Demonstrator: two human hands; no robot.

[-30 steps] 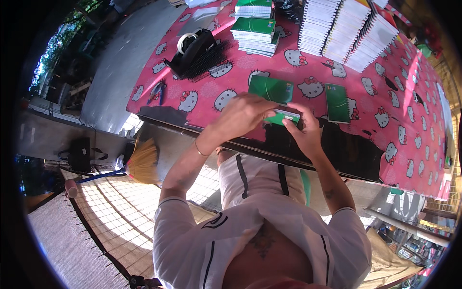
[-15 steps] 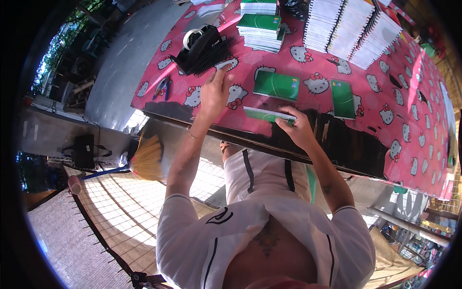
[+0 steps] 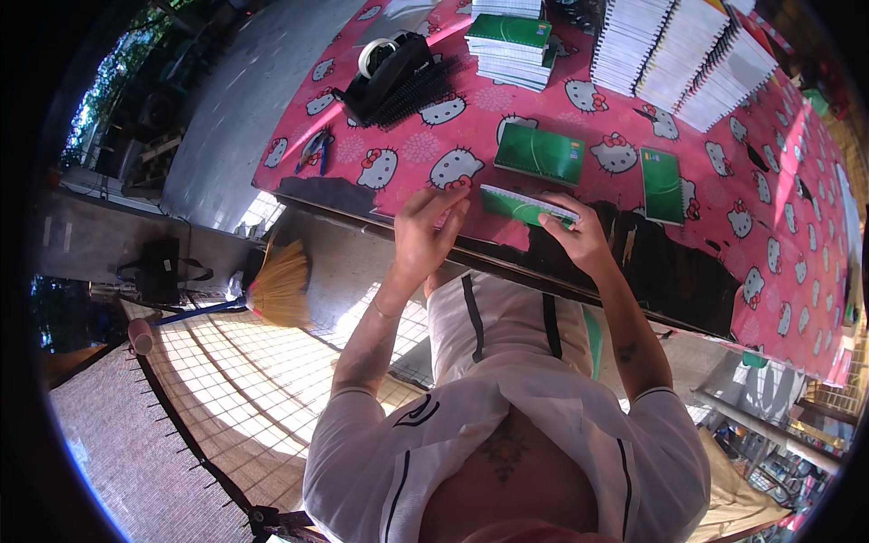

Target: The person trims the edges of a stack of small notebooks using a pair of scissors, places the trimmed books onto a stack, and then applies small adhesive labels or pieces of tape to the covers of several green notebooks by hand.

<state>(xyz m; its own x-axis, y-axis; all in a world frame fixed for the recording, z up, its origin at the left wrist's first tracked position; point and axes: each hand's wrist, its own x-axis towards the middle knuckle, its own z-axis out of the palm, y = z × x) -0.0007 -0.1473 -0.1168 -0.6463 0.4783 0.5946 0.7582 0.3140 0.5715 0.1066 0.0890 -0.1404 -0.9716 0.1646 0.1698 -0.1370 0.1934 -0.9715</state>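
My right hand (image 3: 579,233) grips a small green notebook (image 3: 511,206) at its right end, thumb on the cover. The notebook is tilted on its long side at the table's near edge, its white page edge facing up. Close to its left end, my left hand (image 3: 431,233) is raised with thumb and fingers drawn together. What those fingers hold, if anything, is too small to make out. Just beyond lies another green notebook (image 3: 539,154), flat on the table. A third green notebook (image 3: 663,185) lies to the right.
A black tape dispenser (image 3: 385,77) stands at the far left beside black spiral coils (image 3: 425,95). Pliers (image 3: 314,152) with blue handles lie near the left edge. Stacked green notebooks (image 3: 509,50) and white spiral-bound pads (image 3: 683,59) stand at the back of the pink table (image 3: 561,104).
My left hand has come back from beside the spiral coils toward the held notebook's left end. My right hand keeps its grip on the notebook. The view has shifted slightly.
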